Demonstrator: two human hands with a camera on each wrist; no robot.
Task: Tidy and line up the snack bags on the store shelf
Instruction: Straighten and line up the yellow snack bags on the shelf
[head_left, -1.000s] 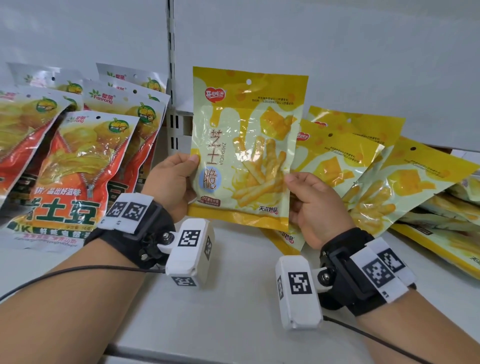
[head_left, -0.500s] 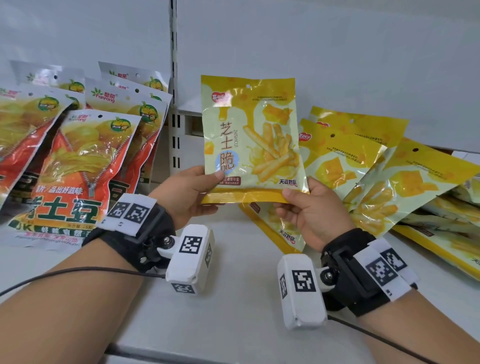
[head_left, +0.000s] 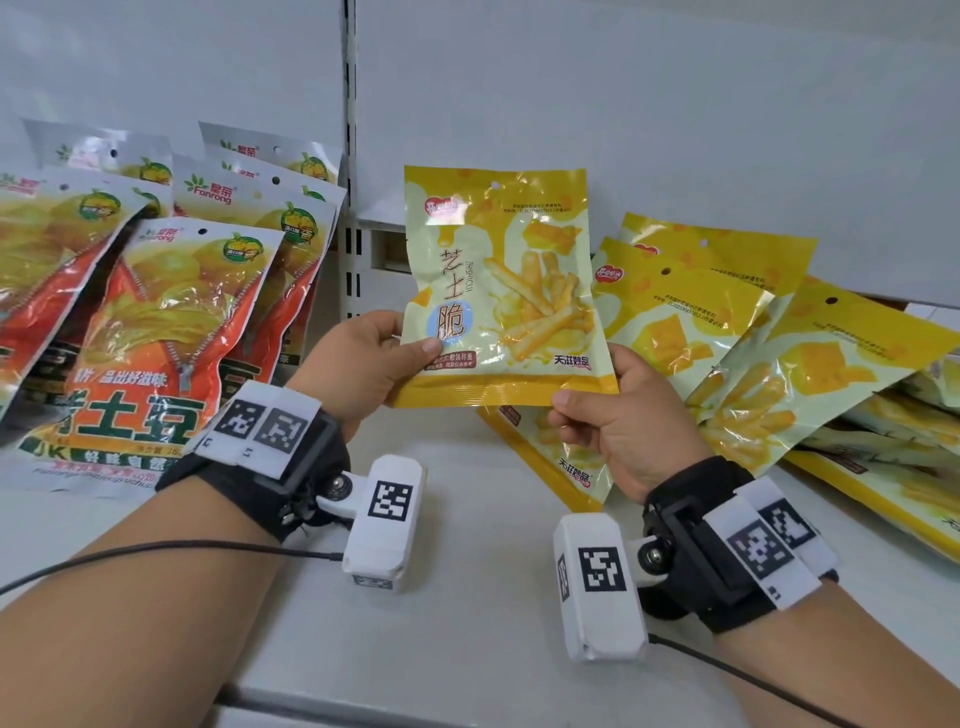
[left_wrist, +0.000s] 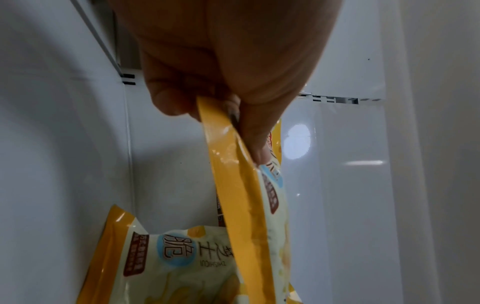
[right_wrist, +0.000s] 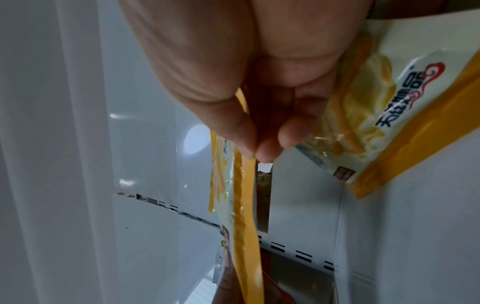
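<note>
Hands first: the left hand (head_left: 363, 364) pinches the lower left corner of a yellow cheese-stick bag (head_left: 501, 291), thumb on the printed face and fingers behind, and the right hand (head_left: 618, 415) pinches the bag's bottom seam near its lower right corner. The wrist views confirm both grips, with the orange seam caught between thumb and fingertips (right_wrist: 249, 144) on the right and the bag's edge (left_wrist: 233, 164) nipped on the left. Held this way, the bag stands upright in the centre of the frame, lifted clear of the white shelf (head_left: 467, 597) and facing outward.

Just below and to the right of the held bag, the other yellow bags (head_left: 737, 358) lie fanned and overlapping toward the right edge of the frame, tilted at different angles, some flat on the shelf. That group looks unsorted to me.

On the left side of the frame, the orange potato-chip bags (head_left: 171, 332) lean back in overlapping rows. They look more orderly, though the front one sits somewhat askew.

My reading is that the task is at an early stage: one yellow bag is in hand and not yet placed, and the rest of the yellow pile needs standing up and lining up.
</note>
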